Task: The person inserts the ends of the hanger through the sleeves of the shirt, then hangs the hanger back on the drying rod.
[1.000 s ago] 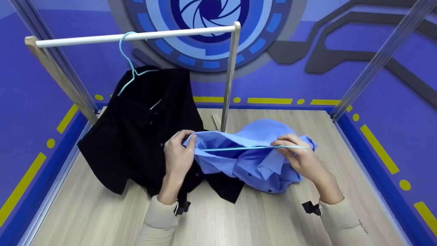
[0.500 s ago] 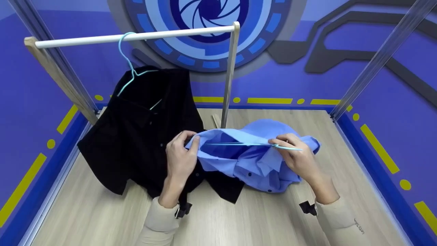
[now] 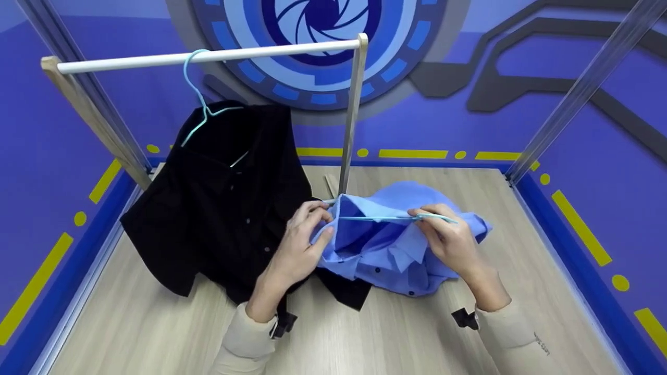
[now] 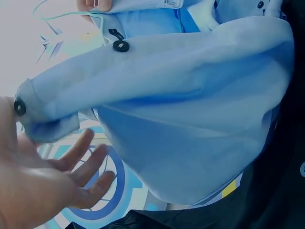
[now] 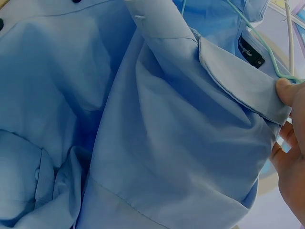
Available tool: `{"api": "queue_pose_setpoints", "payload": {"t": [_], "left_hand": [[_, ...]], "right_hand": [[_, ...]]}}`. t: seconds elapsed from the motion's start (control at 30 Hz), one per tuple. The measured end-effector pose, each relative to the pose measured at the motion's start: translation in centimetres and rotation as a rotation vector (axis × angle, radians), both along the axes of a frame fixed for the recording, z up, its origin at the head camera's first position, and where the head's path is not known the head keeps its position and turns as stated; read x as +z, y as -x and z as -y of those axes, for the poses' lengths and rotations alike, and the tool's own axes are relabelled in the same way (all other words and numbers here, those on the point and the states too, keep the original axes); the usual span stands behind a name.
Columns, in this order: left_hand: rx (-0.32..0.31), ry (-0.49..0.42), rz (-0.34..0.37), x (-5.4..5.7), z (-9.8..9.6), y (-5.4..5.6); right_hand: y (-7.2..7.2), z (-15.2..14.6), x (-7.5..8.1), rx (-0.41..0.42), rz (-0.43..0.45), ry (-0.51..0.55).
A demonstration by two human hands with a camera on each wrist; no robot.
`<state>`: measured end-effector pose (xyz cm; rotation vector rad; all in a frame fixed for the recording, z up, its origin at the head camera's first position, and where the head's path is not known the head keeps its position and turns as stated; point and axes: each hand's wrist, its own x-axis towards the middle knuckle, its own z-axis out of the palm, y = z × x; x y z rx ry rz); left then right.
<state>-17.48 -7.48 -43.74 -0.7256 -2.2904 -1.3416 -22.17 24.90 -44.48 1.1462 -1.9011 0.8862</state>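
A light blue shirt (image 3: 406,195) with dark buttons lies bunched at the centre right in the head view, its neck opening spread. My left hand (image 3: 297,247) pinches the shirt's left edge. In the left wrist view, a button sits by that hand (image 4: 52,179), whose other fingers spread loosely under the cloth. A thin turquoise hanger (image 3: 378,219) runs inside the opening, its left end hidden by the cloth. My right hand (image 3: 451,239) pinches the hanger near its hook together with the collar (image 5: 238,78), thumb on the wire in the right wrist view.
A black shirt (image 3: 219,208) hangs at the left on another turquoise hanger (image 3: 195,86) from the white rail (image 3: 281,51) of a wooden rack. Its hem spreads over the wooden table (image 3: 365,344) beneath the left hand. The rack's right post (image 3: 353,114) stands behind the blue shirt.
My left hand has moved right along with the shirt's left edge, drawing it over the hanger's end and narrowing the opening. The right hand has shifted slightly left, tilting the hanger.
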Motion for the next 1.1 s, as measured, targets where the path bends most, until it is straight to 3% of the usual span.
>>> {"api": "queue_pose_setpoints", "payload": {"t": [0.2, 0.47, 0.6, 0.8, 0.93, 1.1], "left_hand": [[-0.091, 0.091, 0.087, -0.6, -0.2, 0.1], [-0.123, 0.079, 0.055, -1.5, -0.3, 0.5], [-0.086, 0.000, 0.033, -2.0, -0.2, 1.0], [0.060, -0.095, 0.081, -2.3, -0.3, 1.3], [0.123, -0.063, 0.083, -2.3, -0.2, 1.4], [0.122, 0.005, 0.062, -2.3, -0.1, 1.5]], "right_hand": [[-0.1, 0.7, -0.2, 0.018, 0.008, 0.054], [-0.8, 1.4, 0.4, 0.007, 0.033, 0.122], [-0.8, 1.3, 0.5, 0.007, 0.044, 0.134], [-0.7, 1.2, 0.3, 0.016, 0.050, 0.138], [-0.7, 1.3, 0.3, 0.020, 0.053, 0.131], [-0.7, 1.2, 0.2, 0.012, 0.069, 0.137]]}}
